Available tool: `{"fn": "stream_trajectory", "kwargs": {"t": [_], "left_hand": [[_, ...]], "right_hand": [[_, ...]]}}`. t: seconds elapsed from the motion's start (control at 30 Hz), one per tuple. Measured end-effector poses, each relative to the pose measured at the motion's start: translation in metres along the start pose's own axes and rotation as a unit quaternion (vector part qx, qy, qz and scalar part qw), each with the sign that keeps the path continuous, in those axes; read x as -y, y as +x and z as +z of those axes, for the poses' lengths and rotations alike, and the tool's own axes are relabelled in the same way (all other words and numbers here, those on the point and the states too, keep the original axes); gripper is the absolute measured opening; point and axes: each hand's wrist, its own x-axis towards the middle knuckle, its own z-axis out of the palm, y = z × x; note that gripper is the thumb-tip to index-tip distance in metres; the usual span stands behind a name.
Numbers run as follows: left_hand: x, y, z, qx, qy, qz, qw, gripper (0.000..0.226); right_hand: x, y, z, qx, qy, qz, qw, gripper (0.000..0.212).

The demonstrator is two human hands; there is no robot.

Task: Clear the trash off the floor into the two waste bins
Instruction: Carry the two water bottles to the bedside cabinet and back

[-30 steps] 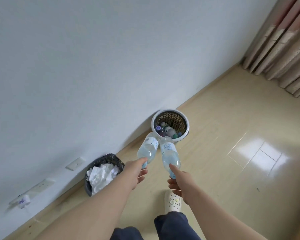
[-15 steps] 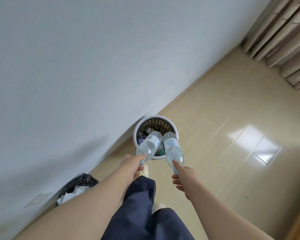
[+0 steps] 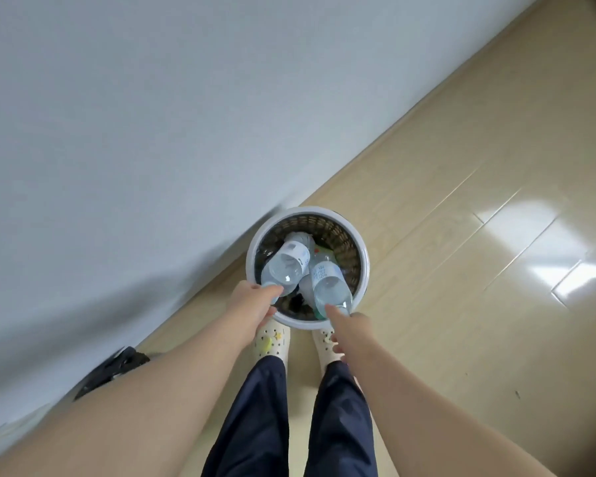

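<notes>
Person stands toe-up to the white bin [image 3: 365,263] against the wall, both arms stretched down over it.

- Left hand [image 3: 252,304]: fingers closed in a pinch on the cap end of the left bottle [image 3: 286,266]. The bottle hangs base-first, tilted, its lower part already inside the bin mouth.
- Right hand [image 3: 353,325]: thumb and forefinger pinch the cap end of the right bottle [image 3: 331,287]; the other fingers are hidden below. This bottle also points base-down into the bin, just beside the first, and the two look to be touching.
- Both bottles are clear plastic with white labels. Neither is let go yet.
- Inside the bin: more bottle shapes and a bit of green under the two held ones, so some trash is already in.
- Second bin [image 3: 117,370]: only a dark edge shows at the wall, partly behind the left forearm. Contents not visible.

Progress, as I judge it: well on, with this pair at the point of release. What remains is opening both hands so the bottles drop. Whether more trash lies on the floor [image 3: 461,235] outside this view, I cannot tell.
</notes>
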Motion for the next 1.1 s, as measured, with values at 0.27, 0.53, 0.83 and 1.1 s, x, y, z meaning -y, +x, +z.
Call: {"fn": "stream_trajectory", "kwargs": {"t": [0.27, 0.53, 0.83, 1.1], "left_hand": [[0.002, 0.038, 0.031, 0.008, 0.009, -0.046, 0.999, 0.046], [-0.006, -0.015, 0.034, 0.008, -0.020, -0.041, 0.999, 0.012], [-0.010, -0.126, 0.002, -0.020, -0.205, 0.002, 0.979, 0.006], [0.053, -0.199, -0.060, -0.083, -0.389, 0.018, 0.917, 0.007]], "right_hand": [[0.015, 0.051, -0.002, 0.033, -0.103, -0.030, 0.994, 0.028], [0.022, -0.004, -0.031, 0.068, -0.138, -0.028, 0.988, 0.017], [0.064, -0.118, -0.062, 0.073, -0.199, -0.140, 0.967, 0.010], [0.054, -0.207, -0.026, 0.115, -0.251, -0.216, 0.937, 0.018]]}}
